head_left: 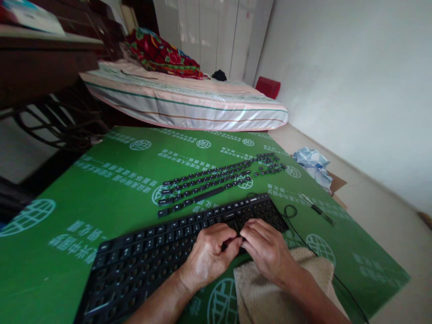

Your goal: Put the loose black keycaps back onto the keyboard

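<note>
A black computer keyboard (141, 258) lies slantwise on the green board. Keycaps remain on its top rows, while bare sockets show across the lower rows and the number pad. My left hand (207, 252) and my right hand (266, 247) meet over the right half of the keyboard, fingertips pinched close together. Whatever sits between the fingers is small and hidden. Beyond the keyboard, loose black keycaps (205, 194) are laid out in several rows. A beige cloth (258, 292) lies partly beneath my right forearm.
The green board (111, 180) carries a small dark-handled tool (317, 209) at right, near the keyboard's black cable (347, 290). Blue-white crumpled plastic (312, 159) lies beyond its right edge. A bed (189, 105) stands behind, a dark wooden table (43, 49) at left, a white wall (354, 67) right.
</note>
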A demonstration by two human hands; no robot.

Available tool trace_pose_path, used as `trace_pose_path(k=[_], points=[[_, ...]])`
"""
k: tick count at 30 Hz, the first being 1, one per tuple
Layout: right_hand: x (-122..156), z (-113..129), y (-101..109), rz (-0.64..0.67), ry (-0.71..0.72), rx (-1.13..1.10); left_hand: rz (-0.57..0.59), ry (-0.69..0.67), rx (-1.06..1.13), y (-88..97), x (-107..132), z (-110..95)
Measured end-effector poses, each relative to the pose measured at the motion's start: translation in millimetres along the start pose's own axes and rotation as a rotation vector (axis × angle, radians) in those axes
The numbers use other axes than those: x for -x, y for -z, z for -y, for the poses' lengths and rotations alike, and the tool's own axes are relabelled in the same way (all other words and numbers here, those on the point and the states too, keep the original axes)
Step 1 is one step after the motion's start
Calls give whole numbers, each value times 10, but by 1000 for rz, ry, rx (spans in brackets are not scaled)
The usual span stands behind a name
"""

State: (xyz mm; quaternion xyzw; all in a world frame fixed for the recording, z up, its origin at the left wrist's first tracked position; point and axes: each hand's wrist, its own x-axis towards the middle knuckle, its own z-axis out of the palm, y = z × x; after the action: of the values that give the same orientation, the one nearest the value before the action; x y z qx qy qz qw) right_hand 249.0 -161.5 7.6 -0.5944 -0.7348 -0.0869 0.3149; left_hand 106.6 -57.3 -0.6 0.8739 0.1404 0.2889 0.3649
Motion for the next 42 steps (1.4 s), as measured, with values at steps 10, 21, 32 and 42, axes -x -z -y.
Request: trace_pose_path(k=[10, 21, 32, 42], points=[[70, -518, 152, -32, -94, 3, 71, -142, -226, -18, 26, -35], [-175, -823, -16, 85, -29, 26, 190, -371, -500, -60, 51, -84], [-207, -940, -40, 142, -5, -5, 239, -287, -488, -55, 38, -93], [-206, -934, -1, 169, 17, -28, 264, -278, -495, -53, 34, -109]])
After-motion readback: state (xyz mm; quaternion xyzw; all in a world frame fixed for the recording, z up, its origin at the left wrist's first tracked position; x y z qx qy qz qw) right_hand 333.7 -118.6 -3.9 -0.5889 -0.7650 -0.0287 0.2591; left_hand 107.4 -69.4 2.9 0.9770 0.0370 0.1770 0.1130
